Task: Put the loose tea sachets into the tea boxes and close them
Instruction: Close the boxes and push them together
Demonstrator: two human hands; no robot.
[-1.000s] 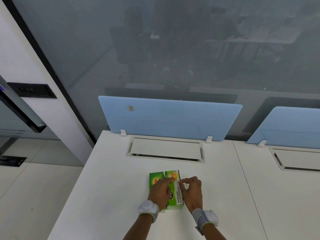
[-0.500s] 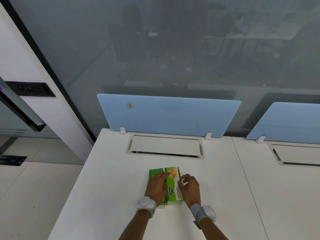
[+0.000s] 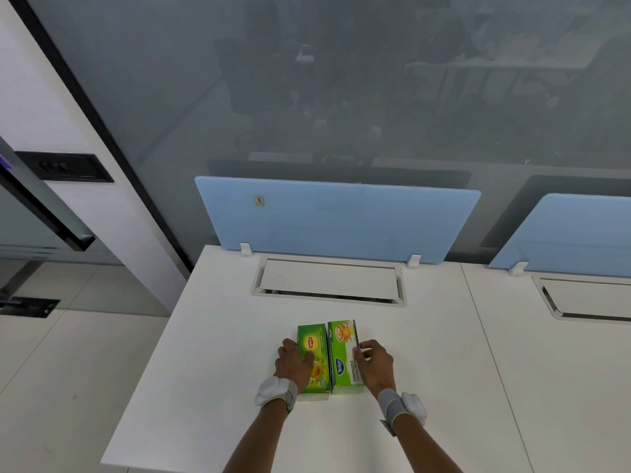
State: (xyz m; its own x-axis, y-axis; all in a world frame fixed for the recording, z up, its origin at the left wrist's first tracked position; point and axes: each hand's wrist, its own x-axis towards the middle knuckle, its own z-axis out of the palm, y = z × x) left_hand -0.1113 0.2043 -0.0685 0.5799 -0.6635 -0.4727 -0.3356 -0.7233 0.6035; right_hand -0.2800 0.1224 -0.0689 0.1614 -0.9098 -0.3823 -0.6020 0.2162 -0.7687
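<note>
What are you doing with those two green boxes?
A person is tidying up two tea boxes on a white desk. The left hand rests on the Lipton box, and the right hand touches the side of the Tetley box. The boxes lie side by side and look closed. No loose sachets are in sight.

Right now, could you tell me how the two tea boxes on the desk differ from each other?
The Lipton box lies left, darker green with a red-and-yellow logo; the Tetley box lies right, lighter green with a blue logo and a white side strip. The left hand rests across the Lipton box's top; the right hand touches only the Tetley box's right edge. Both lie flat, side by side, lengthwise, and look closed.
</note>
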